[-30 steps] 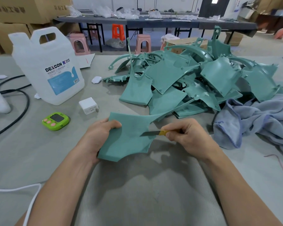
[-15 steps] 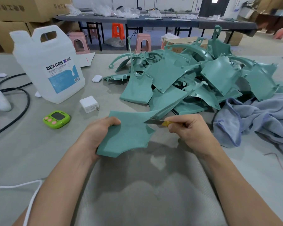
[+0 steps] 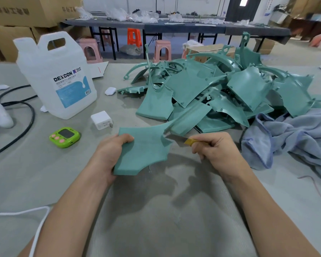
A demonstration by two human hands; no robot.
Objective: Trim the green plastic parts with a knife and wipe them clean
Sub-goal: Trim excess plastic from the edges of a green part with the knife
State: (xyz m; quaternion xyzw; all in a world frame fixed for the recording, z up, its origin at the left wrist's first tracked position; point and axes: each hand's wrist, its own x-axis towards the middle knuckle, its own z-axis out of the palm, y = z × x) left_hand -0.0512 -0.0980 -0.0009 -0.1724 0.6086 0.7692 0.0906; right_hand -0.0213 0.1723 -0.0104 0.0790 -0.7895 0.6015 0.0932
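My left hand (image 3: 107,156) grips the left edge of a flat green plastic part (image 3: 143,151), thumb on top, holding it just above the grey table. My right hand (image 3: 215,149) grips a knife (image 3: 183,140) with a yellow handle. Its grey blade points left and meets the part's right edge near a pointed notch. A thin arm of the part runs up and right toward the pile of green parts (image 3: 220,93). A crumpled blue cloth (image 3: 289,138) lies right of my right hand.
A white DEXCON jug (image 3: 57,78) stands at the back left. A white charger (image 3: 101,120), a green timer (image 3: 64,137) and black cables (image 3: 17,117) lie left of the part. A white cord (image 3: 39,219) crosses the near left. Stools and tables stand beyond.
The knife has slid up along the part's right edge, from the lower side to the notch near the thin arm. My left hand keeps its grip on the part.
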